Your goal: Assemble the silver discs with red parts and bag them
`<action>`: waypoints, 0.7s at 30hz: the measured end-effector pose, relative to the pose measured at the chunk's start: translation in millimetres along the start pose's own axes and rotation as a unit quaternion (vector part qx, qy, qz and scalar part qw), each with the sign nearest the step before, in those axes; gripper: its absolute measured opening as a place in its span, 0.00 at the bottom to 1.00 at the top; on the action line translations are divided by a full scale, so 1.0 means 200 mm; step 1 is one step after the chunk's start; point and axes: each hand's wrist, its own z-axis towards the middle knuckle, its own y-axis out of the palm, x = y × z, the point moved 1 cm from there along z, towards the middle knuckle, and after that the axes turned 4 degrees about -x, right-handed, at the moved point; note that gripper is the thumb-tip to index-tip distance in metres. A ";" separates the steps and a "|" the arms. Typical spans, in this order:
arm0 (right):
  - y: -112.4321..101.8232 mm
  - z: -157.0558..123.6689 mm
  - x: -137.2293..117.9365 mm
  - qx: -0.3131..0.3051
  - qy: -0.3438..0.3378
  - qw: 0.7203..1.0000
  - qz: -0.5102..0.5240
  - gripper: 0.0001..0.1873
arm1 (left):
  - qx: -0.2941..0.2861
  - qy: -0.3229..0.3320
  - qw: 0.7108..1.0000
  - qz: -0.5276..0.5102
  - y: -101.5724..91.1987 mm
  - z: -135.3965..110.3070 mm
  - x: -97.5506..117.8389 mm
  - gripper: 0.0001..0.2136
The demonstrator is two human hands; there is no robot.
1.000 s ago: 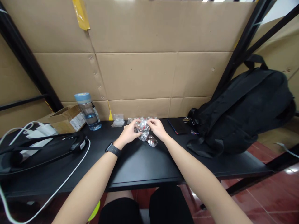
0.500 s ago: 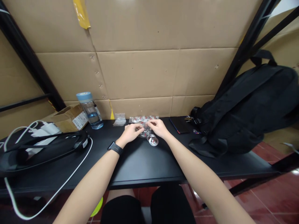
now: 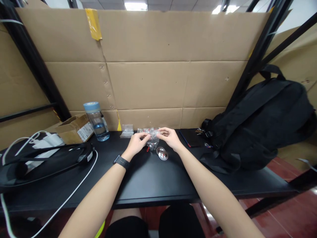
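Note:
My left hand and my right hand meet over the back of the black table. Between their pinched fingertips they hold a small clear plastic bag with shiny metal pieces and a bit of red inside. Two round silver discs lie on the table just in front of the bag, close to my right hand. More small clear packets lie behind the hands by the cardboard wall. A black watch sits on my left wrist.
A water bottle and an open cardboard box stand at the back left. A black bag with white cables fills the left. A dark phone and a black backpack lie on the right. Cardboard panels wall the back.
Both hands keep working the clear bag at the same spot, lifting it slightly. The view has tilted up a little, so more of the cardboard wall and the ceiling shows.

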 end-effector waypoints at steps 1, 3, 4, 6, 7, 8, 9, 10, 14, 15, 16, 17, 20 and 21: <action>0.00 0.00 -0.01 0.005 0.001 1.000 0.007 0.23 | -0.001 -0.007 1.000 -0.009 0.00 0.00 0.01 0.19; -0.01 0.00 -0.01 0.011 -0.001 1.000 0.014 0.21 | -0.005 -0.017 1.000 -0.020 -0.01 0.00 0.02 0.21; -0.01 0.00 -0.01 0.014 -0.002 1.000 0.014 0.21 | -0.004 -0.016 1.000 -0.022 -0.02 0.00 0.02 0.21; -0.01 0.00 -0.02 0.027 -0.003 1.000 0.012 0.21 | 0.007 -0.004 1.000 -0.024 -0.02 0.00 0.02 0.21; -0.01 0.00 -0.02 0.038 -0.003 0.999 0.011 0.21 | 0.013 0.002 1.000 -0.027 -0.02 0.01 0.03 0.21; 0.00 0.00 -0.03 0.050 -0.003 0.999 0.011 0.22 | 0.014 0.004 0.999 -0.032 -0.02 0.01 0.03 0.21; 0.00 0.00 -0.04 0.060 -0.003 0.998 0.013 0.22 | 0.011 0.002 0.999 -0.042 -0.02 0.00 0.03 0.21; 0.01 0.00 -0.04 0.065 -0.003 0.998 0.016 0.23 | 0.005 -0.003 0.999 -0.053 -0.01 0.00 0.03 0.22; 0.03 -0.02 -0.06 0.033 0.007 0.999 0.040 0.32 | -0.010 -0.021 0.994 -0.109 0.00 0.00 0.05 0.24; 0.03 -0.02 -0.06 0.019 0.011 0.999 0.047 0.34 | -0.004 -0.024 0.992 -0.124 0.00 0.00 0.06 0.24; 0.03 -0.02 -0.06 0.007 0.014 0.999 0.052 0.35 | 0.002 -0.026 0.990 -0.137 0.01 0.00 0.06 0.24; 0.03 -0.03 -0.06 -0.002 0.016 0.998 0.056 0.35 | 0.007 -0.027 0.989 -0.148 0.01 0.00 0.06 0.23; 0.03 -0.03 -0.05 -0.001 0.019 0.998 0.054 0.37 | 0.009 -0.036 0.986 -0.163 0.02 0.00 0.06 0.20; 0.03 -0.02 -0.05 0.010 0.020 0.998 0.052 0.38 | 0.012 -0.040 0.985 -0.167 0.02 0.00 0.05 0.19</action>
